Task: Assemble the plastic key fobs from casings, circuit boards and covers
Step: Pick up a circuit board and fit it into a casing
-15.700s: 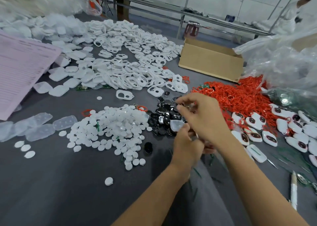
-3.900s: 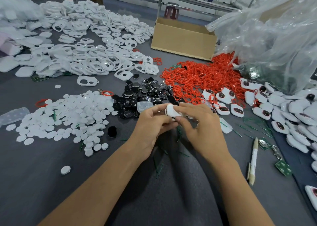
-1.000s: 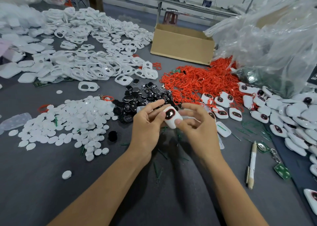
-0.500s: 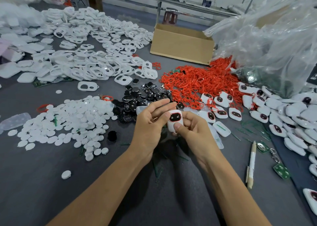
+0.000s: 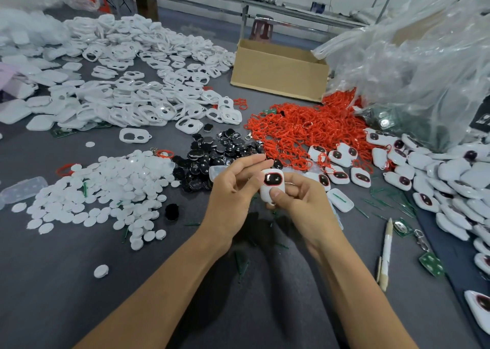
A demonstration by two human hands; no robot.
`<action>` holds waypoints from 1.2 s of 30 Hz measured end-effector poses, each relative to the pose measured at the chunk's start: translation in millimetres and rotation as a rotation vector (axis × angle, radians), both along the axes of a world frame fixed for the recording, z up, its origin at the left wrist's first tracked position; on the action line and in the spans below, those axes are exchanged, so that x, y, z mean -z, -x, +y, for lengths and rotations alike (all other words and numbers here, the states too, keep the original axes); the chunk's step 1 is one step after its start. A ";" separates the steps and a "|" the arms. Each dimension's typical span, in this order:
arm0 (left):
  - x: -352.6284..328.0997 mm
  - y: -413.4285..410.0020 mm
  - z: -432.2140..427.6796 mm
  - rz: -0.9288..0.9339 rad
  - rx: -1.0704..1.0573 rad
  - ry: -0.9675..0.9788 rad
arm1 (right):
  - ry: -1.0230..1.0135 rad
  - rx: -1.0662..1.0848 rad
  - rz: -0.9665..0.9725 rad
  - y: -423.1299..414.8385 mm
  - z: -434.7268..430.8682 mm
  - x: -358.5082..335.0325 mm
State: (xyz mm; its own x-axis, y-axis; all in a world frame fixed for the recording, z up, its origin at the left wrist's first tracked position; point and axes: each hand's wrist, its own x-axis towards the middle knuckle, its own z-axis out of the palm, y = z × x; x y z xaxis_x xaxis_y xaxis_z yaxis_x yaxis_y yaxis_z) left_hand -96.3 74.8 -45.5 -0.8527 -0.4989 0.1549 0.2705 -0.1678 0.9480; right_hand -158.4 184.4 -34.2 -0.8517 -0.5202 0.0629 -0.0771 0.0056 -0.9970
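A white key fob (image 5: 273,187) with a black, red-rimmed window faces me at the table's middle. My right hand (image 5: 299,205) holds it, thumb pressed on its lower front, fingers curled behind. My left hand (image 5: 233,192) sits just left of it, fingers relaxed and half extended, fingertips near the fob's top left edge. White front casings (image 5: 132,104) lie heaped at the back left. White round covers (image 5: 106,184) pile at the left, black button pads (image 5: 214,152) in the middle, red rings (image 5: 305,128) behind. Finished fobs (image 5: 424,168) spread along the right.
A cardboard box (image 5: 278,75) stands at the back centre, with a big clear plastic bag (image 5: 424,57) to its right. A pen (image 5: 385,250) and a green circuit board (image 5: 431,263) lie at the right front. Green slivers litter the grey table (image 5: 79,282).
The fob has turned from tilted to upright with its window toward me. My left hand's fingers have loosened off it, leaving my right hand holding it.
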 end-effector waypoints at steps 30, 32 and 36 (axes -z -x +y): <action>3.8 0.5 -4.2 -0.059 -0.029 0.016 | -0.450 0.372 0.392 73.3 94.0 -35.3; 4.4 -1.1 -4.3 -0.066 -0.090 0.084 | -0.447 0.312 0.521 52.0 60.1 -22.9; 4.8 -7.6 -3.0 -0.060 -0.272 0.358 | -0.427 0.399 0.754 18.7 18.3 9.2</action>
